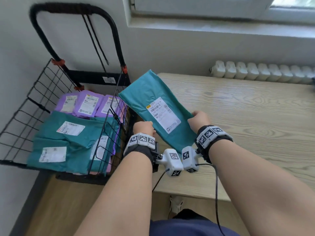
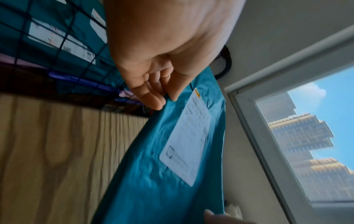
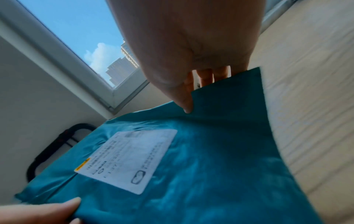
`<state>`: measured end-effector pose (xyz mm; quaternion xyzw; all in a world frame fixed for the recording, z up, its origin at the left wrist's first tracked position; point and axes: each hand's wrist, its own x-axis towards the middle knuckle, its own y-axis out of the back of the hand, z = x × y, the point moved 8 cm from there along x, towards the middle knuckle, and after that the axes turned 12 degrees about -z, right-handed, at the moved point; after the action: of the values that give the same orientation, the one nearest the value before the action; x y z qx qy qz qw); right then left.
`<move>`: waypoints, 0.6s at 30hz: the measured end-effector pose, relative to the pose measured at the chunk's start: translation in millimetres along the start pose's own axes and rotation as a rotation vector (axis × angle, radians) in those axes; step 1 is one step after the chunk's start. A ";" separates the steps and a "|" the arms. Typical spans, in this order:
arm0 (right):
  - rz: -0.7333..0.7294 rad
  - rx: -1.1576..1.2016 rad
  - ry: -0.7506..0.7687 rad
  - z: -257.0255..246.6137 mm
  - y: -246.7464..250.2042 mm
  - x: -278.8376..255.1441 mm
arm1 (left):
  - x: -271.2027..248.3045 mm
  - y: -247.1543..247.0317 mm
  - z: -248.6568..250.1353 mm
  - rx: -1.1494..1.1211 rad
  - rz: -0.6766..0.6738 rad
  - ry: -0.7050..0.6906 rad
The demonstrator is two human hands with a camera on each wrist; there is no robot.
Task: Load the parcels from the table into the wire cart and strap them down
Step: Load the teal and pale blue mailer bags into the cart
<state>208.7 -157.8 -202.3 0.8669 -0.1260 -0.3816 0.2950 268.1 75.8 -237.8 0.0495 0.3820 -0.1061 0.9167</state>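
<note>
A flat teal parcel with a white label is held up over the table's left end, tilted toward the cart. My left hand pinches its left edge and my right hand pinches its right edge. The left wrist view shows my left hand with thumb and fingers on the parcel. In the right wrist view my right hand holds the parcel by its edge. The black wire cart stands left of the table and holds several teal and purple parcels.
The wooden table stretches to the right. Two black cords hang from the cart's handle. The cart's near wire wall stands between the parcel and the basket. A radiator and a window sill lie behind.
</note>
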 end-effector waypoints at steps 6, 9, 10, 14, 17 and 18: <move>0.047 0.092 0.085 -83.1 -71.4 -16.7 | -4.4 122.6 20.2 -0.303 0.146 -0.042; 0.051 0.158 0.078 -119.2 -118.2 -24.6 | -5.0 187.9 23.6 -0.331 0.196 -0.026; 0.041 0.188 0.078 -132.2 -134.4 -29.3 | -4.9 207.6 25.8 -0.353 0.193 -0.030; 0.006 0.234 0.055 -177.6 -190.5 -44.1 | 5.2 286.1 28.7 -0.353 0.176 -0.043; -0.046 0.207 0.079 -204.2 -228.6 -49.2 | 15.2 329.2 25.0 -0.270 0.138 -0.038; -0.053 0.180 0.080 -210.6 -238.9 -49.1 | 17.2 339.9 23.2 -0.258 0.142 -0.032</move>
<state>328.8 141.2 -206.0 0.9075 -0.1250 -0.3412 0.2108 374.9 399.7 -230.4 -0.0434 0.3735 0.0080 0.9266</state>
